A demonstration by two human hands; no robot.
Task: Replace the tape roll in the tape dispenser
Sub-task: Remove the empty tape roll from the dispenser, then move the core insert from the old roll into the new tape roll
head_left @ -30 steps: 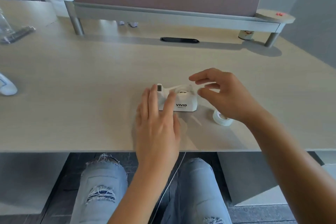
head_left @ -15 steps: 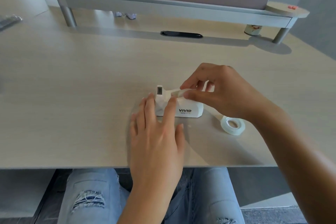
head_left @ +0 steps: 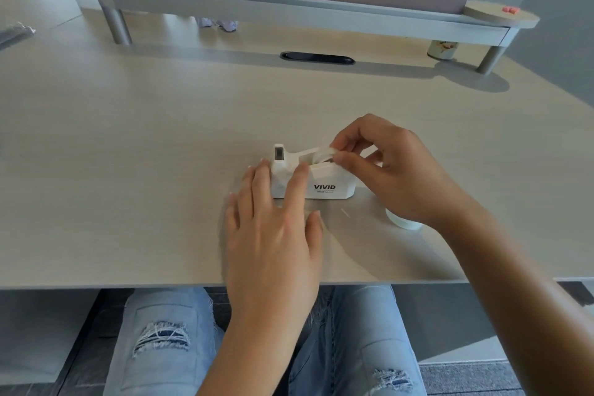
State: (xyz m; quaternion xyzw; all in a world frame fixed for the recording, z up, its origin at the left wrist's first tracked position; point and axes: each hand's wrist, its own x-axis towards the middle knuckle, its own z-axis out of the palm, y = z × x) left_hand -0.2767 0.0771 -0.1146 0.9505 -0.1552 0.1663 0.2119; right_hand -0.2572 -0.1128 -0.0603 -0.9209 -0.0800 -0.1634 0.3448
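Note:
A white tape dispenser (head_left: 331, 185) marked VIVID sits on the pale wooden desk (head_left: 160, 145), cutter end to the left. My left hand (head_left: 276, 228) lies flat, fingers spread, its fingertips pressing on the dispenser's left part. My right hand (head_left: 392, 170) reaches over the dispenser's right end, thumb and forefinger pinched on the tape roll (head_left: 323, 155) seated in the dispenser's slot. A second tape roll (head_left: 403, 222) lies flat on the desk to the right, mostly hidden under my right wrist.
A raised shelf (head_left: 289, 6) on metal legs runs along the back of the desk, with a black cable grommet (head_left: 317, 58) in front of it and a small patterned can (head_left: 442, 50) at back right. The desk's front edge is just under my forearms.
My right hand has closed its thumb and forefinger on the roll in the dispenser. My left hand slid slightly forward onto the dispenser. The loose roll is now partly covered by my right wrist.

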